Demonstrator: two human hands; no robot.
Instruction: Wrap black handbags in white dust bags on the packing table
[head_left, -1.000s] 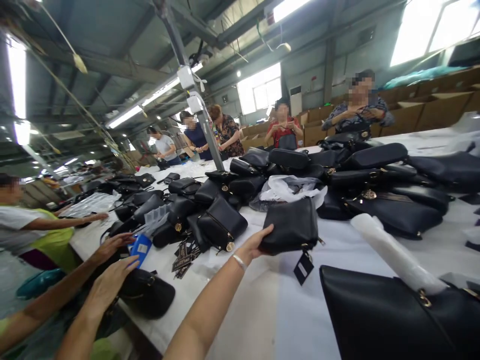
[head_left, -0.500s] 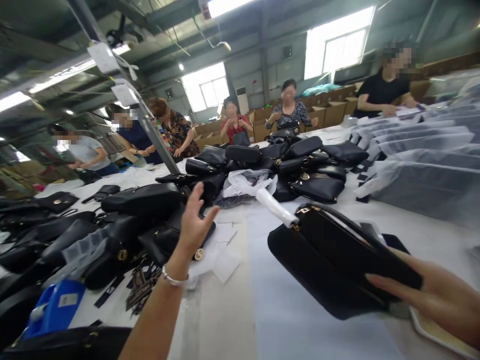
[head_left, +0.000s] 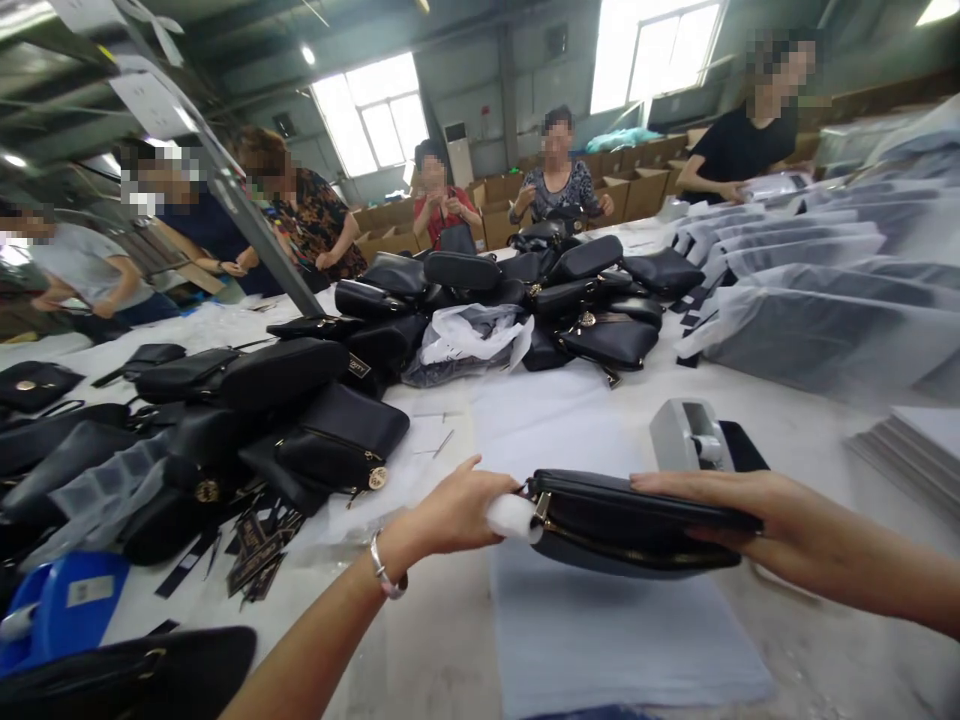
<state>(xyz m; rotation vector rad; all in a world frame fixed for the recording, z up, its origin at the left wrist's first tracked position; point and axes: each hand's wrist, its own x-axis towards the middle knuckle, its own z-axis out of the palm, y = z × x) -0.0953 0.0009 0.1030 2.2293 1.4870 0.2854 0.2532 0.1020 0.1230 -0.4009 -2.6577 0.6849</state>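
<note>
A black zippered handbag (head_left: 637, 530) hangs level above the table, its gold zipper turned towards me. My right hand (head_left: 720, 510) grips its right end, the fingers lying along the upper side. At the bag's left end, my left hand (head_left: 472, 505) is closed around a strap wrapped in white material (head_left: 514, 515), beside the zipper pull. Some of the left fingers are hidden behind the wrap. Beneath the bag lie pale sheets (head_left: 600, 640) on the white table.
Black bags are heaped at the left (head_left: 285, 380) and at the back (head_left: 480, 270). Loose tags (head_left: 259, 550) and a blue container (head_left: 71, 610) lie at left. A grey tape dispenser (head_left: 690, 435) stands behind the bag; plastic-covered bags (head_left: 825, 310) line the right. Several people work across the table.
My left hand has come down and right from open air and taken the wrapped strap. The bag has turned from a slant to nearly level, zipper facing me. The view has shifted right.
</note>
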